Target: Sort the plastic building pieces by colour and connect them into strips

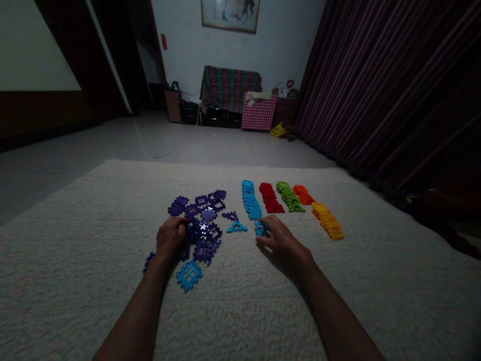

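Note:
My right hand [280, 238] pinches a small blue interlocking tile [259, 228] between thumb and fingers, just at the near end of a row of overlapping blue tiles [249, 198]. At the left edge of a loose heap of purple interlocking tiles [203, 250] is my left hand [172, 235], its fingers curled closed against the heap; what they grip is hidden. Between the hands lies a blue triangular tile [236, 227], with a purple triangular tile [230, 215] just beyond it. A blue window-pattern tile [189, 275] lies nearer to me, below the heap.
Right of the blue row lie rows of red tiles [270, 198], green tiles [290, 196], orange tiles [302, 194] and yellow tiles [327, 220]. Everything rests on a pale quilted mat [112, 225]. Farther off stand a cloth-covered cabinet [231, 87] and a dark curtain [361, 75].

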A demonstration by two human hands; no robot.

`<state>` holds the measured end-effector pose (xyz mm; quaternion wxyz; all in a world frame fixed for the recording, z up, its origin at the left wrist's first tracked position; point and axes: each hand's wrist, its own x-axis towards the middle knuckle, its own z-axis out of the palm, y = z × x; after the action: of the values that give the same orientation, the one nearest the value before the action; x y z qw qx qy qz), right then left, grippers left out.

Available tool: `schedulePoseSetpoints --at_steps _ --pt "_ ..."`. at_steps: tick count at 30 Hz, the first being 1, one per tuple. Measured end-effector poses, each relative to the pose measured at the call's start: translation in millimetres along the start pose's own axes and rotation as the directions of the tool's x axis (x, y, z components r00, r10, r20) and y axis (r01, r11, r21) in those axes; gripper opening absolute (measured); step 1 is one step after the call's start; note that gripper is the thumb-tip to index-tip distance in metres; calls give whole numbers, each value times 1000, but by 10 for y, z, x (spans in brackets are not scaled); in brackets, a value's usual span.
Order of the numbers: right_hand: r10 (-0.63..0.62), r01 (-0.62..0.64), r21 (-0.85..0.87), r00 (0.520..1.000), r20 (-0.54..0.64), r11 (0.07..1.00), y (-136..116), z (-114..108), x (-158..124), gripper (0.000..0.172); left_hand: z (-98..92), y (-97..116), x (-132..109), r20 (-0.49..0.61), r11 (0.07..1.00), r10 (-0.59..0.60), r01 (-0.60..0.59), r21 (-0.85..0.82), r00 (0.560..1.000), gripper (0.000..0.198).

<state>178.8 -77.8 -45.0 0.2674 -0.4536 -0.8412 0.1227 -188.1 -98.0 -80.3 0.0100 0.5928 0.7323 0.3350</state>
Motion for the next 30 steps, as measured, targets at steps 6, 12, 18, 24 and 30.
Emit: schedulePoseSetpoints --at_steps 6,12,18,24,30 --pt "102 -118 -28 936 -338 993 117 417 299 53 -9 9 1 17 1000 11 -11 12 1000 38" --pt "102 -143 -95 932 -348 985 119 548 295 53 -11 5 -2 24 999 11 -12 35 1000 38" --pt "158 -212 -110 917 -367 971 129 593 296 60 -30 26 7 36 998 10 -12 60 999 38" --pt "70 -97 -40 899 -431 994 21 539 292 44 -28 29 6 22 999 10 -11 40 1000 38" --pt "-125 114 -58 966 -227 992 -314 523 252 26 16 -11 -1 -12 999 32 -31 18 999 38"
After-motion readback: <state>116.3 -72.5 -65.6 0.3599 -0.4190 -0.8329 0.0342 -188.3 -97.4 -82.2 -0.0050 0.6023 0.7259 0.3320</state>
